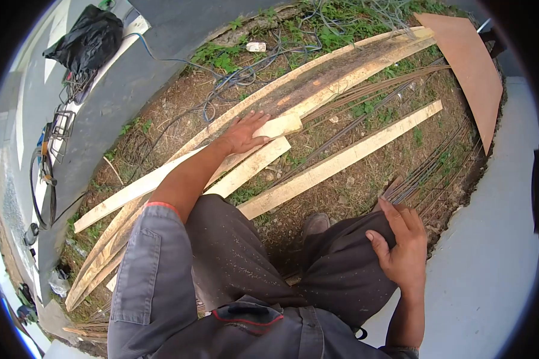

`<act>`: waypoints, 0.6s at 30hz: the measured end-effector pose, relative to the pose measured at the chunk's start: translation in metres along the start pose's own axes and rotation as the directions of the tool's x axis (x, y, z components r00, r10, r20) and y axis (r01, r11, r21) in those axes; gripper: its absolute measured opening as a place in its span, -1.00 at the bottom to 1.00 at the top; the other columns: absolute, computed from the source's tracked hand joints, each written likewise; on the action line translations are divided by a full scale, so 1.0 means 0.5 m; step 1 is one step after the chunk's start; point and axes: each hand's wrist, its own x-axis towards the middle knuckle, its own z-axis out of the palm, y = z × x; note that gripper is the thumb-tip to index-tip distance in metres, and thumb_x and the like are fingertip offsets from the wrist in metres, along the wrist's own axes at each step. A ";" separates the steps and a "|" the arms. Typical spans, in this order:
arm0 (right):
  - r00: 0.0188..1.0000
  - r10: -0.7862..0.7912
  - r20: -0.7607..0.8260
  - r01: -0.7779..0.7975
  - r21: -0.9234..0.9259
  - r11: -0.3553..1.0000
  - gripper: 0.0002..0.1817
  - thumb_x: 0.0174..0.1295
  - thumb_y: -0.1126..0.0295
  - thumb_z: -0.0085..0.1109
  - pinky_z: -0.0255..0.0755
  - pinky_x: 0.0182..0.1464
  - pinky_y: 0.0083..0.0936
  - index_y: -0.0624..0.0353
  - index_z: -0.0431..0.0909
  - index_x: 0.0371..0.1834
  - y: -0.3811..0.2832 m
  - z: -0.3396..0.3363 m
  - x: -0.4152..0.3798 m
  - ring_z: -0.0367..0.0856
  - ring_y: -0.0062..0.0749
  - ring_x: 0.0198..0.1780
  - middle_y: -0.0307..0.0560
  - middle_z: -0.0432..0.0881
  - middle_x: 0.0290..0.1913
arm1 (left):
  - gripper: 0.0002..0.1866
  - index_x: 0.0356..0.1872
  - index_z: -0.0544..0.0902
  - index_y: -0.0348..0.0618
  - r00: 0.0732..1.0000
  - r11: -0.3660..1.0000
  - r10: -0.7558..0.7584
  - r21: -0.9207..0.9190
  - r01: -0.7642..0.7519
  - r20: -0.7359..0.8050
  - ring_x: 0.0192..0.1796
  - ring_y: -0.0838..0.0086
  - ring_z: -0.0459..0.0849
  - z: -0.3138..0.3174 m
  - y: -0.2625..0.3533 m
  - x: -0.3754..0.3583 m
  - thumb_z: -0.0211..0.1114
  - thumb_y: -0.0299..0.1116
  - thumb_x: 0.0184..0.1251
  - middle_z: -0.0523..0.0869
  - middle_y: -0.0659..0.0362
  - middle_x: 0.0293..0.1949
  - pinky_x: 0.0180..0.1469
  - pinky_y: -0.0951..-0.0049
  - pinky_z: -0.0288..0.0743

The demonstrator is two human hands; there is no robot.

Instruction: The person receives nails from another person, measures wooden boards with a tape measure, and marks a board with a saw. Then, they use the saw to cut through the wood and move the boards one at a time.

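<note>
My left hand lies flat with its fingers stretched out across the timber, its thumb beside the end of a pale wooden plank. That plank rests on longer bark-edged boards that appear curved in this view. Just below it lies a shorter wooden board. Farther right, a separate wooden batten slants over the ground. My right hand is held by my right knee, thumb and fingers apart, with nothing in it.
Tangled cable trails over grass behind the boards. Thin metal rods lie right of my knee. A brown sheet panel stands at the far right. A black plastic bag and a power lead sit along the left ledge.
</note>
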 end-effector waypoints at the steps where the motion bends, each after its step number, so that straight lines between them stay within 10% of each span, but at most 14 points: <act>1: 1.000 -0.022 -0.001 0.022 0.040 0.999 -0.46 0.19 0.22 0.43 0.47 0.12 -0.10 0.26 0.63 0.21 0.010 -0.001 0.014 0.61 0.08 0.02 0.13 0.66 -0.04 | -0.16 0.63 0.16 -0.06 0.998 0.998 -0.017 -0.052 0.020 0.054 0.66 0.05 0.08 0.000 -0.025 -0.004 0.05 0.22 0.50 0.10 -0.04 0.65 0.67 0.07 -0.02; 5: 0.988 -0.138 0.062 0.117 0.271 0.955 -0.49 0.31 0.27 0.37 0.50 0.06 -0.16 0.29 0.59 0.27 0.072 0.040 0.099 0.63 0.10 -0.05 0.17 0.68 -0.10 | -0.25 0.46 0.42 -0.35 0.949 0.916 -0.301 -0.307 0.260 -0.093 0.49 0.02 0.45 -0.097 -0.053 -0.185 0.21 0.06 0.47 0.49 -0.21 0.42 0.51 0.20 0.30; 7: 0.968 -0.147 0.204 0.061 0.375 0.925 -0.48 0.39 0.21 0.31 0.51 0.11 -0.25 0.28 0.57 0.32 0.100 0.065 0.170 0.66 -0.09 0.00 0.13 0.70 -0.04 | -0.34 0.37 0.48 -0.45 0.729 0.689 -0.610 -0.662 0.296 -0.309 0.30 0.09 0.67 -0.139 -0.062 -0.315 0.30 -0.11 0.44 0.64 -0.25 0.27 0.33 0.26 0.51; 11: 0.913 -0.225 0.340 0.061 0.431 0.900 -0.44 0.44 0.18 0.27 0.52 0.17 -0.32 0.22 0.51 0.41 0.112 0.141 0.334 0.64 -0.30 0.04 0.06 0.69 0.05 | -0.56 0.24 0.57 -0.45 0.229 0.567 -0.823 -0.727 0.387 -0.519 0.16 0.28 0.73 -0.108 -0.042 -0.607 0.27 -0.32 0.50 0.74 -0.13 0.14 0.23 0.36 0.56; 13: 0.903 -0.292 0.314 0.209 0.274 0.939 -0.39 0.39 0.22 0.30 0.45 0.29 -0.16 0.23 0.45 0.46 0.100 0.183 0.418 0.60 -0.01 0.21 0.25 0.61 0.22 | -0.59 0.21 0.61 -0.42 0.059 0.493 -0.847 -0.739 0.459 -0.529 0.10 0.31 0.77 -0.014 -0.003 -0.732 0.25 -0.30 0.51 0.79 -0.13 0.03 0.16 0.36 0.59; 18: 0.789 -0.507 0.347 0.497 0.124 0.859 -0.26 0.28 0.27 0.39 0.34 0.41 -0.05 0.25 0.35 0.51 0.085 0.346 0.550 0.46 0.27 0.37 0.39 0.48 0.37 | -0.66 0.03 0.70 -0.26 0.104 0.323 -0.938 -0.722 0.612 -0.332 -0.05 -0.03 0.77 0.219 0.226 -0.814 0.33 -0.25 0.36 0.78 -0.14 -0.09 0.05 0.11 0.63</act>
